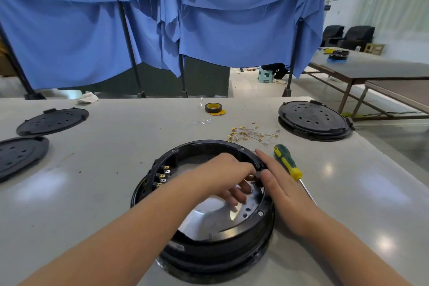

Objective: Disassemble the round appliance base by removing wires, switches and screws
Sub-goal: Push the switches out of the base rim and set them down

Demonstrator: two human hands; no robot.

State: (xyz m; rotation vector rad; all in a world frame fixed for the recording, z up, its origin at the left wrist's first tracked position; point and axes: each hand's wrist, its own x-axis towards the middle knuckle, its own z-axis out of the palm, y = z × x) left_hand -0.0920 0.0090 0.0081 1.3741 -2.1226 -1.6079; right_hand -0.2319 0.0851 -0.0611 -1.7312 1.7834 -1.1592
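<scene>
We find the round appliance base at the near centre of the tabletop, open side up, its metal pan showing inside the black ring. Our left hand reaches into the ring, fingers curled down at a small black part with a brass terminal, apparently a switch, on the right inner wall. The part is largely hidden, so we judge rather than confirm that the left grip pinches it. Our right hand lies along the outer rim with fingers straight, thumb pressing beside the same part.

The step in hand appears to be freeing that switch. Further terminals remain on the left inner wall. Removed wires lie beyond the base, and a screwdriver lies just right of it.

The next move calls for a steady pull inward while the right hand braces the ring.
</scene>
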